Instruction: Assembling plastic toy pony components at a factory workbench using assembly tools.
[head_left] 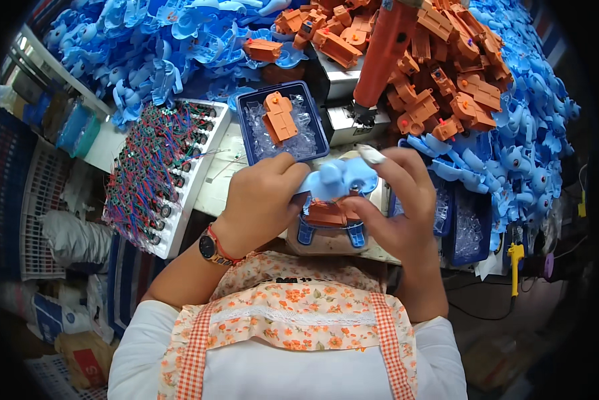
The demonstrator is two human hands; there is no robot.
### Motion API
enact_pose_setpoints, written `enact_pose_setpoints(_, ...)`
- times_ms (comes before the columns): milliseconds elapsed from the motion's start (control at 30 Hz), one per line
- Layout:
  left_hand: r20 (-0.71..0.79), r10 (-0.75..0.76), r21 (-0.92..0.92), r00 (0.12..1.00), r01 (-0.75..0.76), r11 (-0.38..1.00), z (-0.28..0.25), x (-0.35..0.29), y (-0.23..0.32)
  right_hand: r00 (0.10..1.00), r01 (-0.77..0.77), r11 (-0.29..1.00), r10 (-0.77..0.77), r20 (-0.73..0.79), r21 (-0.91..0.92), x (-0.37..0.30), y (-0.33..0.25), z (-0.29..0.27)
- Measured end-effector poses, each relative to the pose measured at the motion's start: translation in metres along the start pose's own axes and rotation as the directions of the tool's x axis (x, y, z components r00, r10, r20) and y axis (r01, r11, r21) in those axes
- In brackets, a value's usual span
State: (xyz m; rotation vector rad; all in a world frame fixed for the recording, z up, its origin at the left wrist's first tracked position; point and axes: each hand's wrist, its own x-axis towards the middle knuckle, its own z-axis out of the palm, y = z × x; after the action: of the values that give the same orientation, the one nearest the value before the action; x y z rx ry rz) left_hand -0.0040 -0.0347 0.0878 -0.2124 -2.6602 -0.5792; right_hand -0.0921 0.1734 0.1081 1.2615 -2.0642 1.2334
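Right in front of my chest is a light-blue plastic toy shell (336, 179), slightly smeared by motion. It sits over an orange plastic box (326, 215), with blue leg-like pieces (305, 233) below, on a small fixture (326, 248). My left hand (263, 197) is closed on the shell's left side, its fingertips partly hidden behind it. Curved around the right side is my right hand (403, 200). Its thumb is by the orange box and its index finger, with a white covering on the tip, reaches the shell's upper edge.
A blue bin (245, 137) of clear plastic pieces, an orange box on top, stands ahead. To its left, a white tray (199, 190) holds wired parts. An orange-red power screwdriver (383, 60) hangs over the bench. Heaps of blue shells (513, 157) and orange boxes (446, 73) lie behind.
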Motion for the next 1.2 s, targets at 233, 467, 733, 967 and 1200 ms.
enact_pose_setpoints(233, -0.071, 0.210, 0.204, 0.975, -0.192, 0.960, 0.005, 0.005, 0.003, 0.915, 0.230, 0.970, -0.187, 0.358, -0.082, 0.021, 0.003, -0.003)
enact_pose_setpoints(467, -0.077, 0.477, 0.120, 0.875, -0.467, 0.876, 0.014, -0.033, 0.023, 0.925, 0.225, 0.971, -0.188, 0.329, -0.079, 0.015, 0.003, -0.002)
enact_pose_setpoints(733, 0.149, 0.177, 0.063, 0.973, -0.188, 0.980, 0.040, -0.051, 0.003, 0.929, 0.307, 0.950, -0.285, 0.236, -0.062, -0.027, 0.036, -0.001)
enact_pose_setpoints(967, 0.122, 0.325, -0.068, 0.938, -0.318, 0.946, 0.031, -0.064, -0.023, 0.930, 0.359, 0.924, -0.341, 0.139, -0.130, -0.070, 0.049, 0.001)
enact_pose_setpoints(1200, -0.101, 0.078, -0.418, 0.992, -0.113, 0.901, 0.044, -0.040, -0.040, 0.949, 0.306, 0.946, -0.293, 0.121, -0.110, -0.089, 0.056, 0.008)
